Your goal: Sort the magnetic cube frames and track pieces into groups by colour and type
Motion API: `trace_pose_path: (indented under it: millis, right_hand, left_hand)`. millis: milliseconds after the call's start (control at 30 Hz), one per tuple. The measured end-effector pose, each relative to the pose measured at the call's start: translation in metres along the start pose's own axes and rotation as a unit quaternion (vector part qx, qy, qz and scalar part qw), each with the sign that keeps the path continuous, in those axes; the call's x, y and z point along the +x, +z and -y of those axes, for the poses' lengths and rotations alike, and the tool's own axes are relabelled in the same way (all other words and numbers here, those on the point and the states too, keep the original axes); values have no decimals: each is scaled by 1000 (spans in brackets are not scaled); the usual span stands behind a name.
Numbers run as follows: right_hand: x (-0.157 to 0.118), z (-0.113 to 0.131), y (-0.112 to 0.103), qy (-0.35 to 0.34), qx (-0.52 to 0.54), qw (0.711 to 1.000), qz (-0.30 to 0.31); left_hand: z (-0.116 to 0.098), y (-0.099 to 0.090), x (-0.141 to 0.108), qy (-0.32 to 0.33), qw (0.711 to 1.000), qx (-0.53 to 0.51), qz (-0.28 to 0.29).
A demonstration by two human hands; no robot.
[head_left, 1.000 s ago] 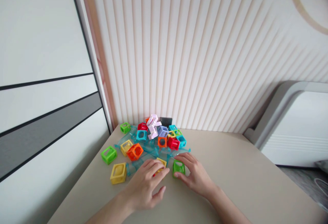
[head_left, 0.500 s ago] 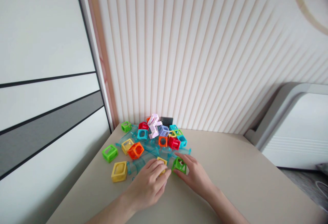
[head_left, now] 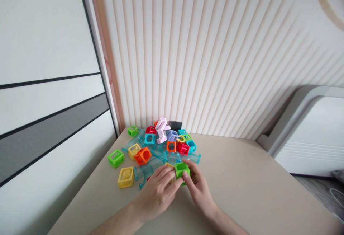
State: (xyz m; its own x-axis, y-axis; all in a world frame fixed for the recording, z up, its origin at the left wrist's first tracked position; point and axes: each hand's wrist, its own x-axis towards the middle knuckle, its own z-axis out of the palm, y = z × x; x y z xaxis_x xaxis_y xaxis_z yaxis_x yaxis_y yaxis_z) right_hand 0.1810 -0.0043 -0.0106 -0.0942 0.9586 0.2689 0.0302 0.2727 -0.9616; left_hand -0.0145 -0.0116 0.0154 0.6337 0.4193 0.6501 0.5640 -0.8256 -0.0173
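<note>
A green open-sided cube [head_left: 182, 169] is gripped between the thumb and fingers of my right hand [head_left: 198, 184]. Just left of it, my left hand [head_left: 159, 189] curls over a yellow cube [head_left: 168, 164], mostly hidden behind the fingers; the left fingertips reach the green cube's side. A bit of red shows beside the left hand's knuckles. Farther left, a yellow cube [head_left: 125, 177] lies near clear teal track pieces [head_left: 146, 172].
Behind the hands is a pile with an orange cube [head_left: 142, 155], a red cube [head_left: 183, 148], pale pink pieces [head_left: 161, 131] and several other cubes. A green cube [head_left: 116, 158] lies left. A ribbed wall [head_left: 172, 55] rises behind the table [head_left: 242, 177].
My right hand has moved left with the green cube, which now sits close against the left hand's fingers and is turned differently. More of the teal track shows beside the left hand.
</note>
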Motion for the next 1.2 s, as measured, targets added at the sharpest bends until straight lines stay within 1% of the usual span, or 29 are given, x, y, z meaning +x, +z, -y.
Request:
trace_pose_path:
  millis: [167, 233, 400, 533, 667, 767, 833, 967, 1067, 1133, 1200]
  right_hand:
    - [-2, 1, -4, -23, -60, 998, 21]
    - [-2, 2, -5, -25, -65, 997, 25]
    - [-2, 2, -3, -3, -7, 1000, 26]
    - [-1, 4, -1, -2, 52, 999, 16]
    - [0, 10, 1, -6, 71, 997, 13]
    - [0, 11, 1, -8, 76, 997, 17]
    - [-1, 10, 1, -1, 75, 997, 25]
    - [-3, 8, 0, 12, 64, 995, 70]
    - [-5, 9, -2, -3, 31, 995, 96]
    - [-7, 11, -3, -17, 9, 993, 114]
    - [-8, 14, -4, -32, -5, 990, 138]
  left_hand:
    - [1, 0, -1, -19, 1000, 8, -11]
    - [1, 0, -1, -20, 1000, 11, -15]
    - [0, -2, 1, -19, 999, 8, -26]
    - [-1, -3, 0, -17, 1000, -3, -17]
    - [0, -1, -2, -1, 1000, -20, -4]
    - [1, -1, -2, 0, 999, -34, -4]
    - [1, -1, -1, -2, 999, -41, -7]
    - [1, -1, -1, -2, 998, -54, -19]
    - [1, -1, -3, -37, 994, -103, -22]
    - [2, -1, -5, -87, 983, -159, -31]
    - [3, 0, -5, -133, 967, -211, -55]
